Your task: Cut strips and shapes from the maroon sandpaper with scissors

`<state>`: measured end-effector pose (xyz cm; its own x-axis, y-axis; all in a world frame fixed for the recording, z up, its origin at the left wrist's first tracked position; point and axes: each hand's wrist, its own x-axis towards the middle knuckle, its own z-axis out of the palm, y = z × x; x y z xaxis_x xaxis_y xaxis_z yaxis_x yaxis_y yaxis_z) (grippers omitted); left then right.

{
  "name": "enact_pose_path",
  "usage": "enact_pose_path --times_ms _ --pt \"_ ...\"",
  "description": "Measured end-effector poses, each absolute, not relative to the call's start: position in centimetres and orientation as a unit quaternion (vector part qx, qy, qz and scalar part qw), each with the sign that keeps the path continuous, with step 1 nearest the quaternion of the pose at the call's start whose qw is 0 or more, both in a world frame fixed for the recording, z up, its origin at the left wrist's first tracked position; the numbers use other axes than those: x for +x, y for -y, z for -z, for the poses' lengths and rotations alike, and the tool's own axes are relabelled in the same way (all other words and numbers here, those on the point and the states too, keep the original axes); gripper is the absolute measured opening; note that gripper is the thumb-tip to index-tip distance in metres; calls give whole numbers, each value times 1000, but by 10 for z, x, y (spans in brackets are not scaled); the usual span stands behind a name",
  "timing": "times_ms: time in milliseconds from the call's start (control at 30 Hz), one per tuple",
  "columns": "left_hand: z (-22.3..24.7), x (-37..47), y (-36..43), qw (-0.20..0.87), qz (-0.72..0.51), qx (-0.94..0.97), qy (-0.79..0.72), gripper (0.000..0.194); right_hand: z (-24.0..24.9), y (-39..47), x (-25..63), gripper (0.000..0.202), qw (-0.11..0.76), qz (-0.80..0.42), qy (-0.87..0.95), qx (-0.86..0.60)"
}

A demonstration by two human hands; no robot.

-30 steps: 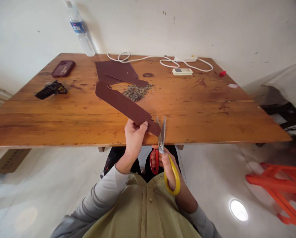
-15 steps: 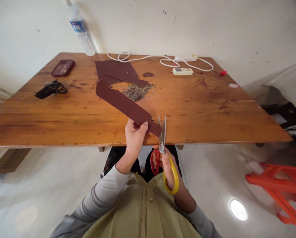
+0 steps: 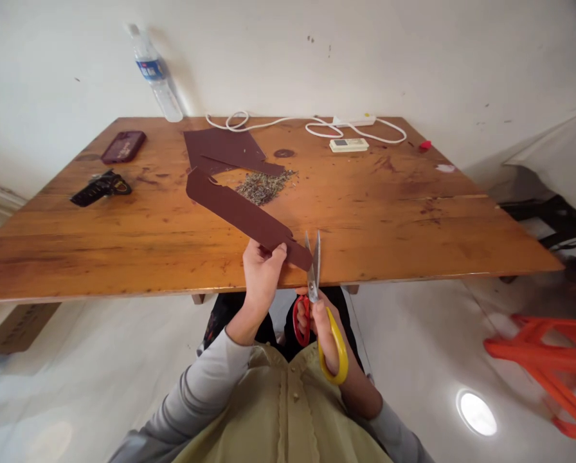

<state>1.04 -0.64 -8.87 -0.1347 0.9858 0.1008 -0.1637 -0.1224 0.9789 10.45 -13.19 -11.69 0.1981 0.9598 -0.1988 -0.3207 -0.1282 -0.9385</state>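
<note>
My left hand (image 3: 260, 273) pinches a long strip of dark brown card (image 3: 242, 215) near its right end, thumb on top. The strip slants from upper left to lower right above the table's front edge and has small notches along its upper side. Scissors (image 3: 313, 276) with one red and one yellow handle are in my right hand (image 3: 325, 331). Their blades stand slightly apart, pointing away from me, at the rounded right tip of the strip. Beyond the strip lies a pile of thin dark clippings (image 3: 265, 188), beside more brown card pieces (image 3: 223, 149).
On the wooden table (image 3: 389, 225) are a dark red phone case (image 3: 123, 147), a black object (image 3: 101, 188), a plastic bottle (image 3: 159, 77), a cream remote (image 3: 348, 145) and a power strip (image 3: 354, 120) with white cable. An orange stool (image 3: 548, 354) stands at the right.
The view has tilted up slightly, so the table sits lower in the picture. The scissor blades look slightly less spread; both hands keep their grips.
</note>
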Motion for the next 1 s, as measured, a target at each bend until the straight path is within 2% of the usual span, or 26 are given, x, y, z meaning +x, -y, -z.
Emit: enact_pose_path --times_ms 100,200,600,1000 --pt "89 10 7 489 -589 448 -462 11 117 132 101 68 596 -561 288 -497" --pt "87 9 7 504 -588 435 -459 15 122 131 99 58 608 -554 277 -497" --pt "76 12 7 547 -576 404 -453 26 133 126 104 72 608 -586 228 -484" --pt "76 10 4 546 -564 416 -459 29 141 134 102 62 590 -580 216 -518"
